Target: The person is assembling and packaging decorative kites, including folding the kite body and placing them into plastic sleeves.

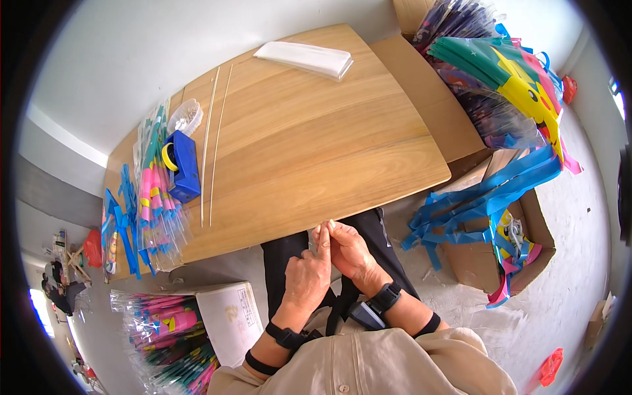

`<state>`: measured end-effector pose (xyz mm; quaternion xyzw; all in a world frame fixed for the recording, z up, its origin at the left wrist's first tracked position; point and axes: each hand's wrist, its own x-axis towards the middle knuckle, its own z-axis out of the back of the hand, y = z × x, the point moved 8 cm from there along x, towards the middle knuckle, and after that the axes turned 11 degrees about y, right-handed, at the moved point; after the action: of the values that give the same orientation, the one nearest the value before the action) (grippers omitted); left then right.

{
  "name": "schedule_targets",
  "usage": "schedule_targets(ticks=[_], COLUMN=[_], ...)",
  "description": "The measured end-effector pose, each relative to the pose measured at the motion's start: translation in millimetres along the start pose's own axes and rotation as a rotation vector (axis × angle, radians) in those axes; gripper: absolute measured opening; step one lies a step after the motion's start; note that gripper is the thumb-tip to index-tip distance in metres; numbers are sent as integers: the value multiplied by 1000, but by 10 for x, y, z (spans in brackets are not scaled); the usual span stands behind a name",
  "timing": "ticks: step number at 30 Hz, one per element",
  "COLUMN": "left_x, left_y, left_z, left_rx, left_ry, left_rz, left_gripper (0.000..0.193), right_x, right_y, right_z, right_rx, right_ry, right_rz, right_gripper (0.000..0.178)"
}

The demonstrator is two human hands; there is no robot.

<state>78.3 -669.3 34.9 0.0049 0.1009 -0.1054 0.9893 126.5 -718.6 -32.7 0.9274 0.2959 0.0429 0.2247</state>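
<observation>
Both hands meet over my lap, just off the table's near edge. My left hand (309,275) is closed, with its index finger stretched up against the fingers of my right hand (352,252). The right hand pinches at the same spot with thumb and fingers. Anything between the fingertips is too small or hidden to make out. The wooden table (316,145) lies just beyond the hands. Nearest on its left side are two thin pale rods (209,148), beside a blue tape dispenser (185,168) with a yellow roll.
Folded white sheets (305,58) lie at the table's far edge. A clear tub (185,117) and plastic-wrapped colourful bundles (155,187) sit at left. On the right, blue strips (484,191) drape over a cardboard box (536,240), below a green-and-yellow printed kite-like piece (500,72). Another box (230,319) stands lower left.
</observation>
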Motion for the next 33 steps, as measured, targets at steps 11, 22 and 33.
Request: schedule_targets(ticks=[11, 22, 33], left_x=[-91, -188, -213], left_y=[145, 97, 35], left_z=[167, 263, 178], left_rx=[227, 256, 261], left_ry=[-139, -195, -145], left_rz=[-312, -472, -502], left_gripper=[70, 50, 57], right_x=[-81, -249, -253], right_y=[448, 408, 392], right_z=[69, -70, -26], right_rx=[-542, -550, -643], right_ry=[116, 176, 163], right_rz=[-382, -649, -634], right_gripper=[17, 14, 13])
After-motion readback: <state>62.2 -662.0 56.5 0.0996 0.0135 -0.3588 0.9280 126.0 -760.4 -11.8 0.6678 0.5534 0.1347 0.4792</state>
